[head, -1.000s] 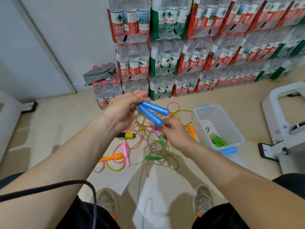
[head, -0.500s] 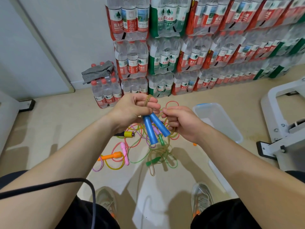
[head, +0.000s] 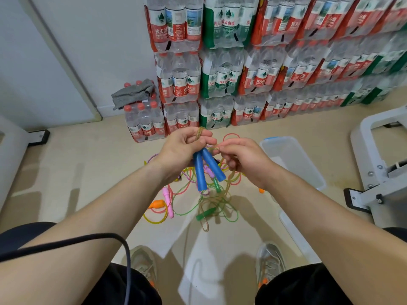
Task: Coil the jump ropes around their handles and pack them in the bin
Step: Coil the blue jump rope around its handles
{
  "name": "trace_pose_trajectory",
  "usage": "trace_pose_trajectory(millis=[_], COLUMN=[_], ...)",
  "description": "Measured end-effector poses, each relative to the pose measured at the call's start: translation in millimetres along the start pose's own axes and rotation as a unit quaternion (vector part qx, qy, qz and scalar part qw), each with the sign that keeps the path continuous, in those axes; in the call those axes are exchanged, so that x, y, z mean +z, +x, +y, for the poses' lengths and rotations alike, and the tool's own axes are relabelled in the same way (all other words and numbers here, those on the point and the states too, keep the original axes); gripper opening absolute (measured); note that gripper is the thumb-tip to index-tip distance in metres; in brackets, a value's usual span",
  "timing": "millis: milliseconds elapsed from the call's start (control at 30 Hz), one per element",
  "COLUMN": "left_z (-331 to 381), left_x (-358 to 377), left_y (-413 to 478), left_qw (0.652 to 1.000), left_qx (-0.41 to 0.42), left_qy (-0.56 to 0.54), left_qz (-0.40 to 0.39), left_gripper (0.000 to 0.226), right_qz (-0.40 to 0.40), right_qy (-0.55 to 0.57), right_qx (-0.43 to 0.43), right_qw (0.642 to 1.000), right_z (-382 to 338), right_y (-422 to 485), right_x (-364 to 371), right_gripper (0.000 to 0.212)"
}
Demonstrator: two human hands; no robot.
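My left hand (head: 180, 148) grips the tops of two blue jump-rope handles (head: 206, 170), which hang pointing down side by side. Their brownish translucent rope (head: 214, 201) loops over my left fingers and trails to the floor. My right hand (head: 242, 159) pinches that rope just right of the handles. A tangle of other ropes lies on the floor below, with pink handles (head: 167, 200), an orange handle (head: 157, 204) and a green handle (head: 206, 213). The clear plastic bin (head: 308, 170) with a blue latch stands to the right, partly hidden by my right forearm.
Stacked packs of water bottles (head: 220, 69) line the wall behind. A grey cloth (head: 132, 93) lies on a small pack at the left. A white metal frame (head: 378, 164) stands at the right. The bin's lid (head: 295, 236) lies by my right foot. A black cable (head: 88, 238) crosses my left arm.
The blue handles swung from lying sideways, held in both hands, to hanging downward from my left hand. My right hand let go of the handles and moved up to pinch the rope.
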State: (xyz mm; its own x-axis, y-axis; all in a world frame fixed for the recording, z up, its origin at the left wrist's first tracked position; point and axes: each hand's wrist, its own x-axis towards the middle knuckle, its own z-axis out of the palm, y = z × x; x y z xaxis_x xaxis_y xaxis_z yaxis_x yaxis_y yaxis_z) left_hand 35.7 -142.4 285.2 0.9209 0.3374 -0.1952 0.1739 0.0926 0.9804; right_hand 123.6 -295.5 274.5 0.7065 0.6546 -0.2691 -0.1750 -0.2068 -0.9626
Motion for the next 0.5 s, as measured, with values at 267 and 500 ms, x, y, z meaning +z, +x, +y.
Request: trace_pose_trajectory(millis=[267, 500], left_z=[3.1, 0.9], left_x=[-3.5, -2.3], left_y=[1.5, -0.9], left_qw=[0.993, 0.987], left_qx=[-0.05, -0.076], left_qy=[-0.038, 0.003], left_qz=[-0.103, -0.14], left_gripper=[0.025, 0.026], right_qz=[0.061, 0.007], right_qy=[0.045, 0.103], right_qx=[0.001, 0.016], right_qw=[0.997, 0.995], right_z=[2.1, -6.6], right_y=[7.1, 6.3], right_x=[-9.1, -8.0], right_gripper=[0.018, 0.021])
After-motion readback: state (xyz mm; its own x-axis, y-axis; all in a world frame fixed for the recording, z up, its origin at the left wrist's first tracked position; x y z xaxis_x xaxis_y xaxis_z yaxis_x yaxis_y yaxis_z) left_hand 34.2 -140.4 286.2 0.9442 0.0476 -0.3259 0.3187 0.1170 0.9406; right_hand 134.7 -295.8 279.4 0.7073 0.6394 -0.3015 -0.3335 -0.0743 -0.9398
